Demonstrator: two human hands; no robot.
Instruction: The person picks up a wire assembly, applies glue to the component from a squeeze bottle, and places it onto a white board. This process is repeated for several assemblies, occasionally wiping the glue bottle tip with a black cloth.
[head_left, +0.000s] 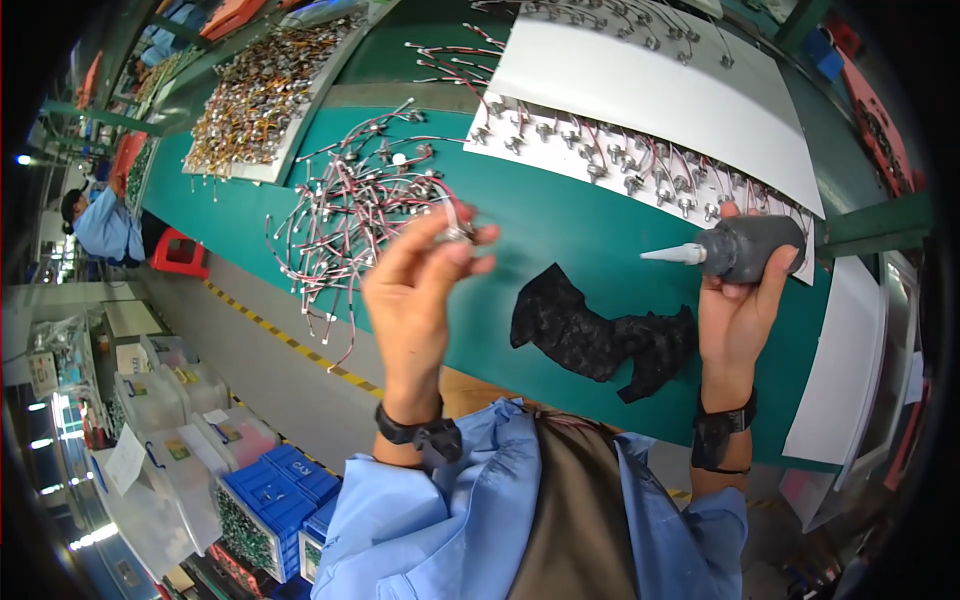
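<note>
My left hand (415, 280) pinches a small round metal component with thin wires (457, 233) between thumb and fingers, above the green table (480, 345). My right hand (738, 320) is wrapped round a dark grey squeeze bottle (752, 248), tilted on its side so its pale tapered nozzle (672, 254) points left. The nozzle and the component are well apart. Left of my left hand lies a tangled pile of similar wired components (345, 205). Beyond the bottle, more components (597, 172) stand in rows on a white board (545, 150). A crumpled black cloth (575, 325) lies between my hands.
A white sheet (650, 85) covers part of the rows of components. At the far left is a tray (290, 165) heaped with small parts. Blue crates (285, 490) and clear bins (180, 455) stand on the lower left. Another person (105, 225) sits near a red stool (180, 253).
</note>
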